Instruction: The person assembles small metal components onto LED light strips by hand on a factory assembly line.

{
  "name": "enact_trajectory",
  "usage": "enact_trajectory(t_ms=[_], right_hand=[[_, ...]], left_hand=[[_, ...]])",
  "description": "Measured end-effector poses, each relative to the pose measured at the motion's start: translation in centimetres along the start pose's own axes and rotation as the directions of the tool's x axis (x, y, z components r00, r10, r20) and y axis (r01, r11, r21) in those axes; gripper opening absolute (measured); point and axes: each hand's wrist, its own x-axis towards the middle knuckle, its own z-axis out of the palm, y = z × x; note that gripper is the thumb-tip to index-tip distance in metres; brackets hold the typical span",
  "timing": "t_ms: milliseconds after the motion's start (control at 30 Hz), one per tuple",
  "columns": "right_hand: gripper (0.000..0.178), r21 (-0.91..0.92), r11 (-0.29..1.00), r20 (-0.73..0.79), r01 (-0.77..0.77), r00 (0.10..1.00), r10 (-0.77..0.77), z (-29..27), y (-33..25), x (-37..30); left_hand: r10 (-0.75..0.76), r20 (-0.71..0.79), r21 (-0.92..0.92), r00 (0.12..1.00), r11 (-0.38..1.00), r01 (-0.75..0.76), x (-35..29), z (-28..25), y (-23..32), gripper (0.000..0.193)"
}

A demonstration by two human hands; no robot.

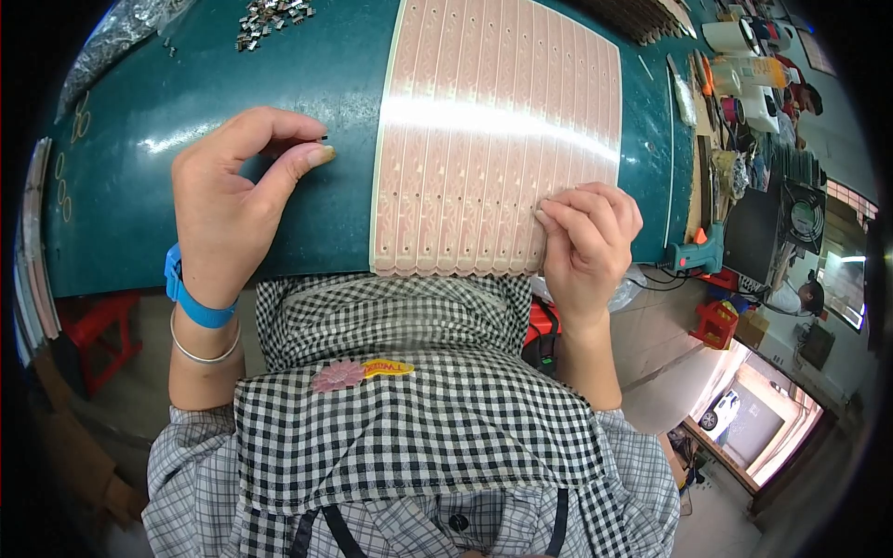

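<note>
On the green table mat lies a large pinkish panel of narrow circuit-board strips, side by side, with small holes and a scalloped near edge. My left hand is raised left of the panel, thumb and forefinger pinched on a tiny dark part. My right hand is over the panel's near right corner, its thumb and fingertips drawn together. Whatever the right fingers hold, if anything, is too small or hidden to name. A pile of small metal-and-black components sits at the far left of the panel.
Clear plastic wrapping lies at the far left, with rubber bands nearer. Stacked brown strips stand behind the panel. To the right are a teal glue gun, a knife and bottles. A red stool stands beyond.
</note>
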Motion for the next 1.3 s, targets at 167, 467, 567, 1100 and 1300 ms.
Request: enact_trajectory(t_ms=[167,467,567,1100,1300], right_hand=[[0.018,-0.007,0.999,0.079,-0.046,0.996,0.046,-0.6,-0.1,0.4],[0.024,0.294,0.936,0.072,-0.193,0.981,0.179,-2.7,-1.9,2.2],[0.024,0.602,0.787,0.107,-0.136,0.99,0.09,-2.3,-4.8,3.4],[0.021,0.454,0.878,0.09,-0.151,0.988,0.123,-1.3,-2.1,3.1],[0.02,0.326,0.929,0.114,-0.175,0.983,0.146,-0.6,-1.3,1.9]], left_hand=[[0.035,0.058,-0.062,0.998,0.998,-0.031,-0.1,0.4,1.4,0.012],[-0.135,0.32,-0.663,0.938,0.676,0.323,-1.8,3.2,3.3,0.02],[-0.194,0.498,-0.701,0.845,0.484,0.524,-1.8,3.6,3.8,0.03],[0.318,-0.046,0.523,0.947,0.815,-0.249,5.2,-2.2,-3.9,0.025],[0.033,-0.035,0.477,0.999,0.879,-0.012,7.3,-3.2,-8.0,0.022]])
